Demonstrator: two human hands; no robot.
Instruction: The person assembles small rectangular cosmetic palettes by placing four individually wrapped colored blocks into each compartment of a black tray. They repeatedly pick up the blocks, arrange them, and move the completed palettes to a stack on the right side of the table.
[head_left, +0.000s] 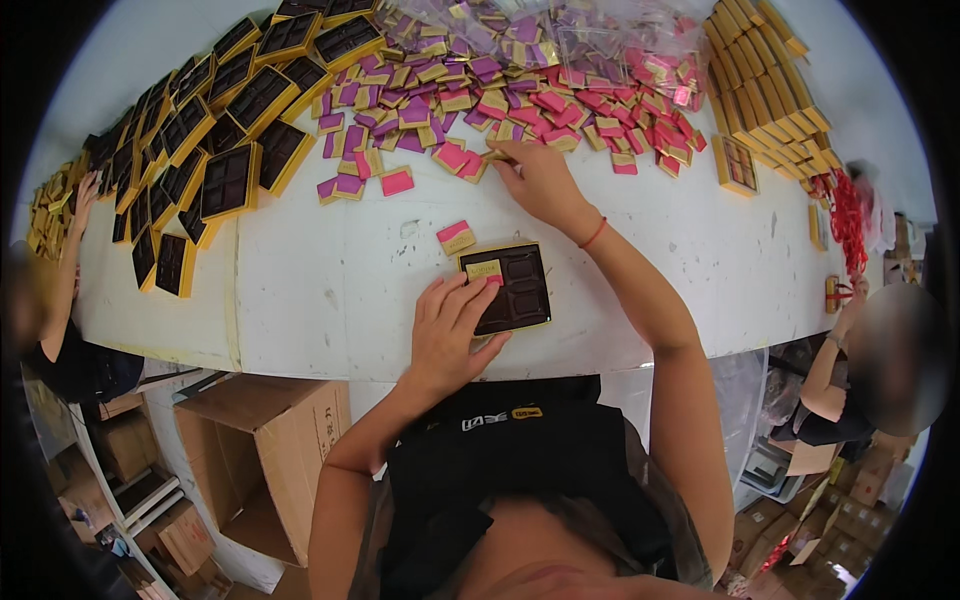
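Observation:
A small gold-edged box (517, 268) with a dark, compartmented tray lies in front of me. One gold-and-pink wrapped piece (484, 268) sits in its far left compartment. My left hand (447, 330) grips the box's near left side, fingertips on the wrapped piece and thumb by the near edge. Another pink-and-gold piece (456, 238) lies loose just beyond the box. Farther off, my right hand (545, 185) is at the near edge of a heap of wrapped pieces (550, 105), thumb and forefinger closed around a gold piece.
Many open boxes with dark trays (230, 180) are piled at the left. Stacked gold boxes (765, 85) stand at the far right, near red ribbons (848, 225). Co-workers' arms reach in at both sides. A cardboard carton (275, 460) stands below the table's left front edge.

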